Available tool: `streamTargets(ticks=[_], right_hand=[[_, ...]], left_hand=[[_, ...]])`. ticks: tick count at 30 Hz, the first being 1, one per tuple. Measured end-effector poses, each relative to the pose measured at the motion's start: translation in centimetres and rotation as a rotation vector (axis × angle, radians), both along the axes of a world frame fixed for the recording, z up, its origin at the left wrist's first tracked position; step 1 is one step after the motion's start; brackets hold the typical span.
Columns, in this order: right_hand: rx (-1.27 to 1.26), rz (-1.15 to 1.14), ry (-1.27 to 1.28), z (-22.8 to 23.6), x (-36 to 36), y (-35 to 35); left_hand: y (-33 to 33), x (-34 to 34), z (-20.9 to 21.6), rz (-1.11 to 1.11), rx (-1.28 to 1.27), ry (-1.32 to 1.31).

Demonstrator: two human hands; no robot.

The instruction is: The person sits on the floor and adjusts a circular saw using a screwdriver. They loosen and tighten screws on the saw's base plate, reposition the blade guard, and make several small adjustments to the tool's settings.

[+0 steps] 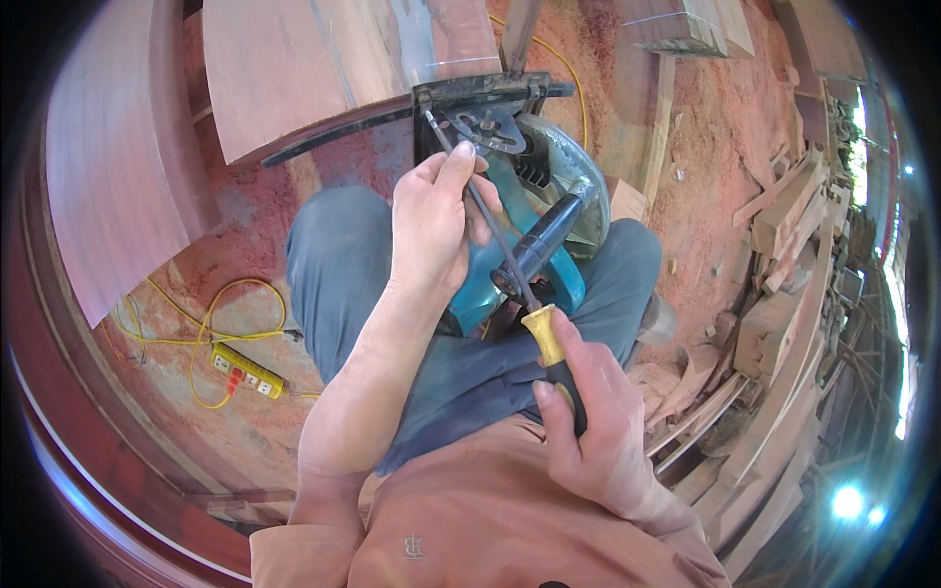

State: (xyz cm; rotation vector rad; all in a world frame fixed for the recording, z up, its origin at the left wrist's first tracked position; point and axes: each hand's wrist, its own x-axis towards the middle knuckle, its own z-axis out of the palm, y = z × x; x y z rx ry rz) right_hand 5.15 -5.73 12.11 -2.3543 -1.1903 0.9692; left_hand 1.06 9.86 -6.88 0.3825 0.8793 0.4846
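A long screwdriver (503, 243) with a yellow and black handle slants across my lap. My right hand (600, 426) grips its handle. Higher up, my left hand (436, 211) pinches the thin shaft between thumb and fingers. The screwdriver's tip lies at the black base plate (470, 95) of a circular saw, by its slotted bracket (495, 132). The saw's teal body (564, 274) rests between my knees, partly hidden behind my hands. Its round grey guard (588, 211) and black motor end (539, 240) face right.
Thick planks (314, 69) lie ahead, with another broad board (123, 147) at left. A yellow power strip (250, 372) and looped yellow cord (221, 338) sit on the dusty floor. Scrap wood (784, 323) is heaped along the right; a squared beam (686, 24) lies far right.
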Motion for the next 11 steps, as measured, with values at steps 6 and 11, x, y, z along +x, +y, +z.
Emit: streamTargets(ticks=[6, 11], right_hand=[[-0.017, -0.004, 0.004, 0.3, 0.0, 0.3], [-0.016, -0.032, 0.073, 0.1, 0.6, 0.1]], left_hand=[[-2.0, -0.2, 1.1, 0.009, 0.002, 0.065], [-4.1, -0.1, 1.5, 0.022, -0.037, 0.010]])
